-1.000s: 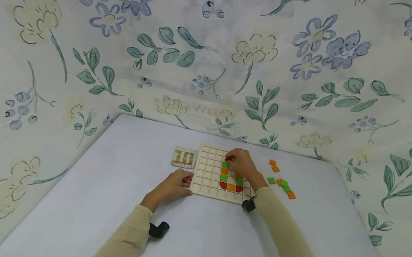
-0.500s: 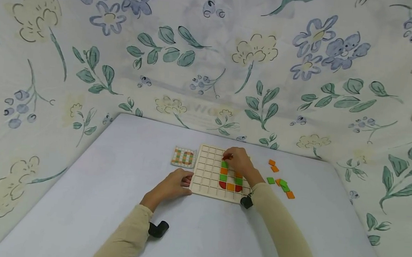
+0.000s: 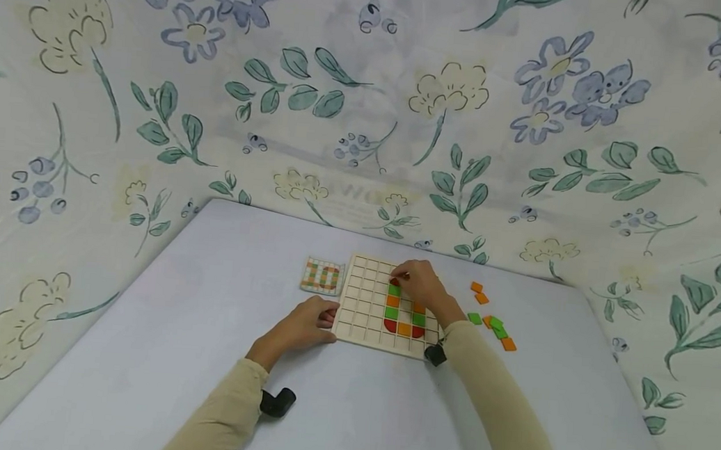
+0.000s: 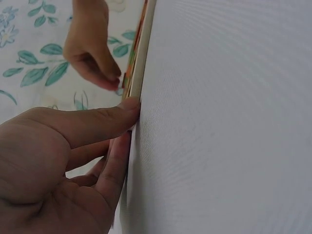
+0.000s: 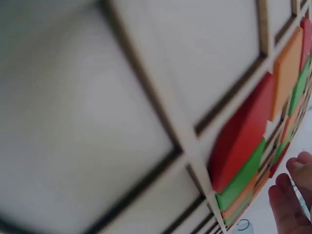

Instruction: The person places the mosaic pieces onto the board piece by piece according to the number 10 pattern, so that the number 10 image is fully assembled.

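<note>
A wooden grid board lies on the table, holding red, orange and green tiles in a partly covered ring. My left hand grips its near left corner; in the left wrist view the thumb lies against the edge with fingers beside it. My right hand reaches over the board. Its fingertips pinch at a red tile, just beyond the green tile of the left column. The right wrist view shows these fingers close to the board's surface; the hand hides part of the far cells.
Left of the board sits a small pattern card with a coloured grid. Loose orange tiles and green tiles are scattered to the right on the white table. A flowered cloth rises behind the table.
My right hand has shifted slightly left and the red tile has come down to the board beside the green one. My left hand has stayed at the corner.
</note>
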Demonstrator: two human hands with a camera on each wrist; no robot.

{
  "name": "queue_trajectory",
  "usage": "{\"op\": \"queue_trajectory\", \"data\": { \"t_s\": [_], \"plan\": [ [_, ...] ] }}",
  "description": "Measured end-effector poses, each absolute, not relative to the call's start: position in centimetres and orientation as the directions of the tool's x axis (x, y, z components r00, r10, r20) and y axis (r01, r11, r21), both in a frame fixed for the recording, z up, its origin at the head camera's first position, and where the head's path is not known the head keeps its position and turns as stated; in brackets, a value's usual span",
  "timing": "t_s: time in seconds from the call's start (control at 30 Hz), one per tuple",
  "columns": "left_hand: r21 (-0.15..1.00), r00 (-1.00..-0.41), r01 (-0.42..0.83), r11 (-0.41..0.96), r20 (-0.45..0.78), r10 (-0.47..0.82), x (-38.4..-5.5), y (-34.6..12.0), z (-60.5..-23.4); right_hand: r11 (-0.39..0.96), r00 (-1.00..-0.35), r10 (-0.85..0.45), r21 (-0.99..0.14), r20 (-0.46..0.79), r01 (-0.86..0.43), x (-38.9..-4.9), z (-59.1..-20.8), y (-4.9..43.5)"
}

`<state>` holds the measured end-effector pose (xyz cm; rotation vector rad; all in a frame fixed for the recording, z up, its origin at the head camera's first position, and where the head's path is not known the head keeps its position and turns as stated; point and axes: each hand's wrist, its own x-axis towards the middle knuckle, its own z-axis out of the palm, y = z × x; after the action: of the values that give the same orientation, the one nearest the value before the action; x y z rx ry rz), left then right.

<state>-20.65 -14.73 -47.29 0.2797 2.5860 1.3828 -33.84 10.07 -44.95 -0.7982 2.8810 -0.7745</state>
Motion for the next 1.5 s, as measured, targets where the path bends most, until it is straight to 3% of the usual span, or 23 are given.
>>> {"op": "queue_trajectory", "data": {
  "t_s": [0.83,1.5],
  "plan": [
    [0.839,-0.964,0.066,0.54,-0.087,0.253,-20.44,-14.67,-46.97,0.701,-0.824,-0.562,-0.489,0.07,-0.52,-34.79,-45.27,10.39],
    [0.833,-0.963,0.082,0.547,-0.074,0.258,-20.32,-14.77,-46.87,0.717,-0.807,-0.587,-0.419,0.068,-0.557,-34.25,-45.03,9.89]
  ]
}}
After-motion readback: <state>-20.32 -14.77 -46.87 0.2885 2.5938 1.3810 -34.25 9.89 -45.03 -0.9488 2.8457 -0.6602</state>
